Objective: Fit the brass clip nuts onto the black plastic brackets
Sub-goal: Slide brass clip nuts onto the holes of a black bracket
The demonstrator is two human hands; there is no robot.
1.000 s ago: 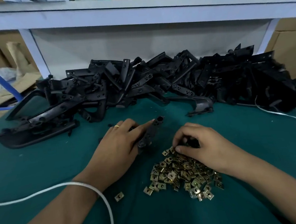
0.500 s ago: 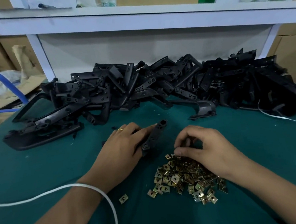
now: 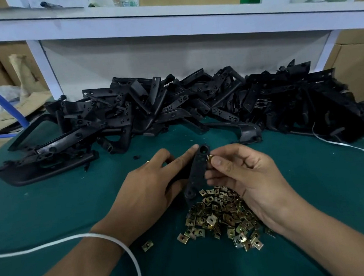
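Assembly workshop: heaped black brackets (image 3: pixel 196 106) on green workbench (image 3: pixel 52 207).

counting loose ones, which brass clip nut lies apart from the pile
The small square brass clip nut alone on the green mat, left of the brass heap, beside the white cord.

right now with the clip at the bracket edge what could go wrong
1. The small brass clip nut is pinched only at the right hand fingertips against the long black plastic bracket; it may slip and drop into the loose brass nut pile.
2. The left hand steadies the bracket with little grip showing, so pushing could twist it.
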